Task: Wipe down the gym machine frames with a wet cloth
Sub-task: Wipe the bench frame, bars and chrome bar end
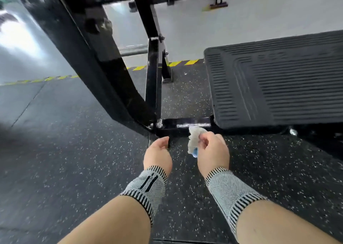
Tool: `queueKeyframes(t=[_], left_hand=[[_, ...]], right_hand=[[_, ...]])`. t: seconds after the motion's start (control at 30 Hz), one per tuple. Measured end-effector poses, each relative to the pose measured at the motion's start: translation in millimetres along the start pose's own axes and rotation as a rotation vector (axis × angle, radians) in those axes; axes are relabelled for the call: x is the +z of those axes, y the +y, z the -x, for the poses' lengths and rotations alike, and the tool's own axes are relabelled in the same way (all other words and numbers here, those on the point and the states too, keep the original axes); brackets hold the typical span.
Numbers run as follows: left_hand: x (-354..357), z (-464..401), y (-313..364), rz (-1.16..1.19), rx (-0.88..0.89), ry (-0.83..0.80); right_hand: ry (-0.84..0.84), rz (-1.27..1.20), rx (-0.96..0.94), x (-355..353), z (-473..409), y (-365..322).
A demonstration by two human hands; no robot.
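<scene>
- The right hand (212, 149) is reaching down toward the low black frame bar (183, 125) of the gym machine; its fingers are curling round a crumpled whitish cloth (194, 139), gripping it, with a scrap of blue showing at the cloth's lower end.
- The cloth's upper edge is lying against the front face of the frame bar, just beside the corner of the ribbed black footplate (274, 84); whether it is pressing firmly or only brushing the bar is not clear.
- The left hand (157, 153) is hanging just left of the cloth, holding nothing; its fingers are loosely bent and relaxed, with the fingertips close to the bar's near edge.
- Both wrists are wearing grey knitted wrist supports (148, 189) with black striped edging.
- A thick black slanted frame beam (89, 61) is running down from the upper left to meet the bar at its left end; a thinner black upright (152, 80) is standing just behind that joint.
- Speckled black rubber flooring (74, 160) is lying under everything; a yellow-and-black hazard stripe (178, 63) is marking its far edge against the pale floor beyond.
</scene>
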State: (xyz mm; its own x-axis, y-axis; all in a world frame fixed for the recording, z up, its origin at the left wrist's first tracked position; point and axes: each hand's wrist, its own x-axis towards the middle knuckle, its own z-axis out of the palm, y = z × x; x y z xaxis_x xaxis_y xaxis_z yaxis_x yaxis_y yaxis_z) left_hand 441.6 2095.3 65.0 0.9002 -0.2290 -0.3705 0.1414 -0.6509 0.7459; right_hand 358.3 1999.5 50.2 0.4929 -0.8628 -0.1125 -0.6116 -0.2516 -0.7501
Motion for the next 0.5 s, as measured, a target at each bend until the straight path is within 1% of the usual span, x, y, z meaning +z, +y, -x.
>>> queueKeyframes(t=[0.13, 0.23, 0.27, 0.33, 0.37, 0.43, 0.47, 0.5], left_hand=[[33, -45, -35, -0.226, 0.217, 0.017], [49, -75, -58, -0.379, 0.408, 0.043], [51, -83, -65, -0.444, 0.458, 0.051], [52, -97, -79, -0.550, 0.551, 0.060], [52, -101, -84, -0.587, 0.589, 0.059], [50, -108, -90, -0.606, 0.623, 0.059], [49, -109, -92, -0.597, 0.624, 0.059], [49, -110, -94, -0.591, 0.626, 0.057]], right_hand=[[0.078, 0.034, -0.151, 45, -36, 35], [0.121, 0.134, -0.269, 74, -73, 43], [0.120, 0.207, -0.313, 84, -84, 43], [0.051, 0.433, -0.467, 106, -98, 35], [-0.004, 0.500, -0.568, 117, -101, 27], [-0.104, 0.536, -0.729, 133, -99, 10], [-0.123, 0.591, -0.776, 135, -99, 7], [-0.109, 0.660, -0.773, 132, -100, 9]])
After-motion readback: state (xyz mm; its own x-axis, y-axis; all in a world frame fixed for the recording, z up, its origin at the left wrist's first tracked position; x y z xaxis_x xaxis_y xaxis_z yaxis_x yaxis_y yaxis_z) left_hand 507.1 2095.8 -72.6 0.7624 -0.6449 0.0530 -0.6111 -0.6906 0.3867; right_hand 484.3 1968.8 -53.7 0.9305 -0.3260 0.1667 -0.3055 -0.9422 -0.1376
